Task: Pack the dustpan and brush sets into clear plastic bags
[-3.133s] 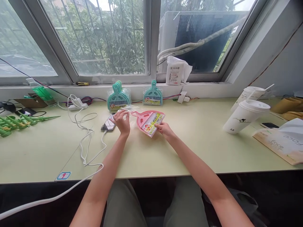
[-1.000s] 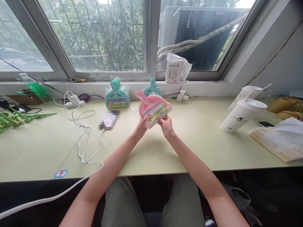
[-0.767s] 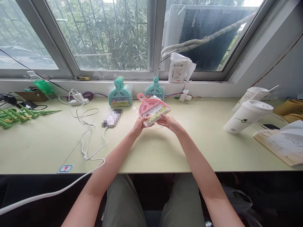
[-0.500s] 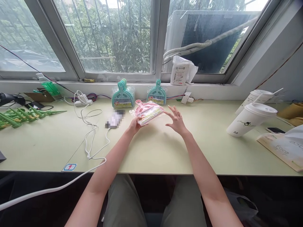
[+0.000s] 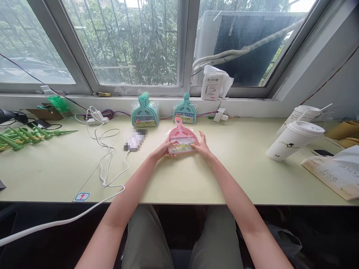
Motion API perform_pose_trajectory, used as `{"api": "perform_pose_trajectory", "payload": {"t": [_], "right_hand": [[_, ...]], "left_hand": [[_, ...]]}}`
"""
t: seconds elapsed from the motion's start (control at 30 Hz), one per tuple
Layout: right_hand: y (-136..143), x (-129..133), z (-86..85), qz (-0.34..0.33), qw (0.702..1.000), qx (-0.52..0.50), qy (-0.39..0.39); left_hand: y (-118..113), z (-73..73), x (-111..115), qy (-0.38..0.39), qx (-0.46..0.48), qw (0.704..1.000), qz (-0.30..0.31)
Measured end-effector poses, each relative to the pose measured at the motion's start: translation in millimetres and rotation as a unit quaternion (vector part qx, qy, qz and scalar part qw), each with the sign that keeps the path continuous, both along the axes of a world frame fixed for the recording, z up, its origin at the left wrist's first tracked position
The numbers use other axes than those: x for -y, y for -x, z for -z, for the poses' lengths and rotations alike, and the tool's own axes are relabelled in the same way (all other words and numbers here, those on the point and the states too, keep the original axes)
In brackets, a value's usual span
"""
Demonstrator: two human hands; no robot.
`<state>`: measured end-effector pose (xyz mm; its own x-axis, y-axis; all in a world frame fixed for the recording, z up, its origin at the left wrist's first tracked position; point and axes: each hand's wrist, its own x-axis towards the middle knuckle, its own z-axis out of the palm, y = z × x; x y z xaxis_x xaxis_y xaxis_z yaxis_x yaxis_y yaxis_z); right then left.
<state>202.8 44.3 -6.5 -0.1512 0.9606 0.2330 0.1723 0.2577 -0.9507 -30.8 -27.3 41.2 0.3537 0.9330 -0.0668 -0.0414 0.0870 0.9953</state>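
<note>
- Where the window runs along the far wall, its sill sits just above the back edge of the pale green counter, which spans the whole view
- Tissue pack lies at the counter's right end, with two white lidded cups leaning just to its left
- White cable loops across the counter's left part and drops over the near edge; it runs up to a blurred phone lying left of the hands
- Green stakes lie in a heap at the far left
- White packet stands on the sill, right of the window's middle post
- Teal dustpan stack leans against the wall below the sill, and a single teal dustpan stands just to its right, both upright with handles up
- Pink dustpan, in a clear wrapper with a brush and label across its front, lies on the counter in front of the single teal one, handle pointing away toward the wall
- Left hand rests against the pink dustpan's left edge, fingers lightly curled on it
- Right hand touches its right edge, fingers spread and loosely laid on the wrapper; neither hand lifts it
</note>
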Motion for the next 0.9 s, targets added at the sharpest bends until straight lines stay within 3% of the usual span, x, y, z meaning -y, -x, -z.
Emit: {"api": "perform_pose_trajectory", "payload": {"t": [0.07, 0.13, 0.23, 0.3, 0.37, 0.43, 0.5, 0.7, 0.9], "right_hand": [[-2, -1, 2.3, -0.068, 0.992, -0.034, 0.097], [-6, -1, 1.0, -0.136, 0.979, -0.06, 0.143], [-10, 0, -2.8, -0.112, 0.983, -0.081, 0.123], [-9, 0, -3.6, -0.059, 0.991, -0.085, 0.086], [-5, 0, -1.8, -0.02, 0.996, -0.078, 0.05], [3, -4, 2.5, 0.011, 0.997, -0.064, 0.03], [13, -11, 8.1, 0.039, 0.998, -0.045, 0.02], [72, -58, 16.5, 0.111, 0.992, 0.039, -0.042], [158, -104, 8.3, 0.07, 0.991, 0.063, -0.09]], "left_hand": [[2, -0.2, -1, 0.01, -0.023, 1.0, -0.006], [3, -0.7, -1, 0.004, -0.038, 0.999, 0.002], [4, -3.5, 1, -0.023, -0.07, 0.997, 0.007], [8, -6.0, 0, -0.038, -0.092, 0.993, -0.061], [16, -8.3, -1, -0.075, -0.122, 0.973, -0.183], [29, -9.8, -1, -0.13, -0.172, 0.932, -0.29], [42, -9.4, 3, -0.183, -0.234, 0.89, -0.346], [66, 7.5, 20, -0.256, -0.366, 0.829, -0.336], [74, 27.5, 12, -0.247, -0.4, 0.819, -0.329]]}}
